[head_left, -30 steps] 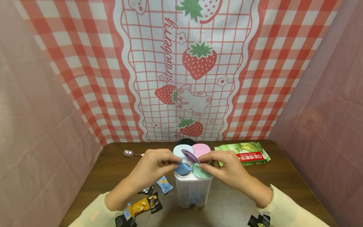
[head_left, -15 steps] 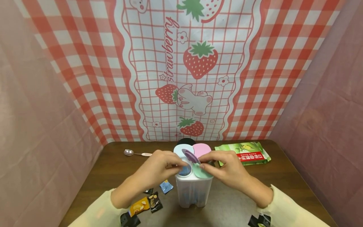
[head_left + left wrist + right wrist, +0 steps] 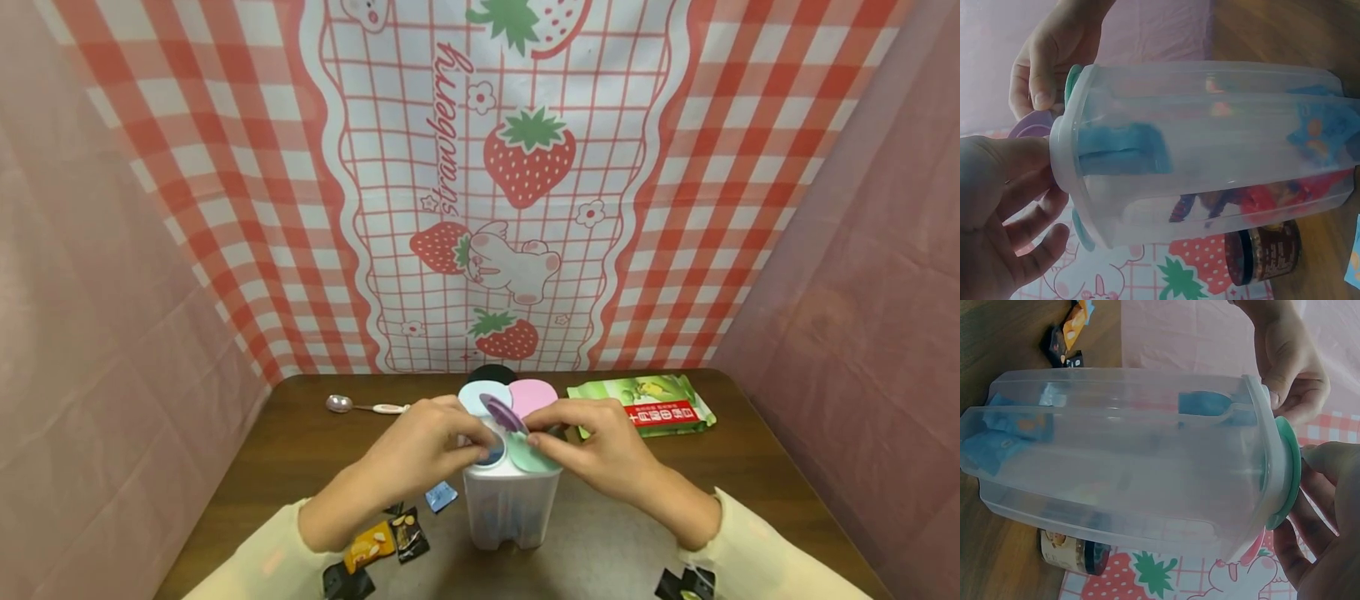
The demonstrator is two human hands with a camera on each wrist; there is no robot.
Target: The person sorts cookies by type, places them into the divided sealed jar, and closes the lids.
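A clear plastic storage container [image 3: 512, 512] with a white top stands upright on the table. My right hand [image 3: 600, 437] pinches the raised purple lid [image 3: 501, 412] between thumb and fingers. At the uncovered round opening, the fingertips of my left hand [image 3: 427, 437] touch the rim, with no packet visible between them. Just below that opening, inside the container, a blue snack packet [image 3: 1125, 149] shows through the wall in the left wrist view. More blue packets [image 3: 1007, 428] lie at the bottom. The mint-green lid [image 3: 532, 454], light blue lid [image 3: 480, 396] and pink lid [image 3: 534, 396] cover the other openings.
Left of the container lie a blue packet [image 3: 441, 496], an orange packet [image 3: 370, 546] and a black packet [image 3: 409, 535]. A spoon [image 3: 367, 407] is behind them. A green snack bag [image 3: 645, 404] lies back right. Behind the container stands a dark-lidded jar [image 3: 1266, 251].
The blue packet, earlier pinched in my left hand above the opening, has gone down inside the container. My left hand has shifted slightly right; my right hand stays on the purple lid.
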